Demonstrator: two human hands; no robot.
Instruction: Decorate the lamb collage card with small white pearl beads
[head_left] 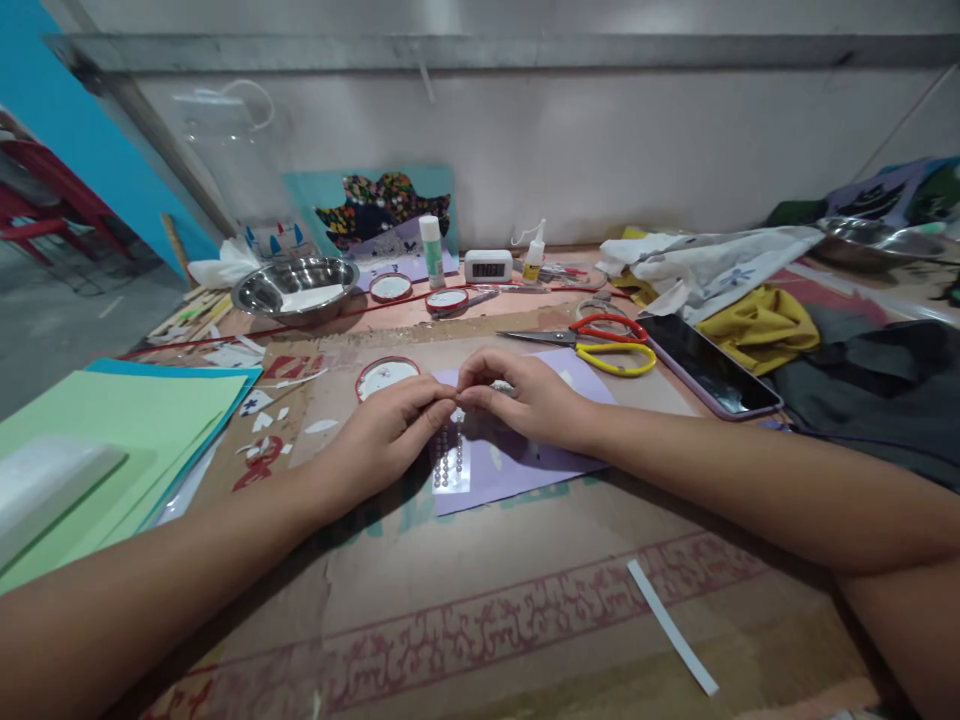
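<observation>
My left hand (396,424) and my right hand (517,394) meet at the fingertips over the middle of the table. Both are pinched closed, and whatever sits between the fingers is too small or hidden to make out. Below them lies a clear sheet of small round stick-on gems (452,465), partly covered by the fingers. That sheet rests on a purple sheet of paper (517,480), which extends under my right hand. Just behind my left hand is a round red-rimmed lid (386,374) with small bits in it.
Red-and-yellow-handled scissors (613,345) and a phone (709,365) lie to the right. Behind stand a glue stick (432,252), a digital clock (488,267), a small glue bottle (534,255) and a metal bowl (296,288). Green paper (150,420) is at left; a white strip (671,625) lies in front.
</observation>
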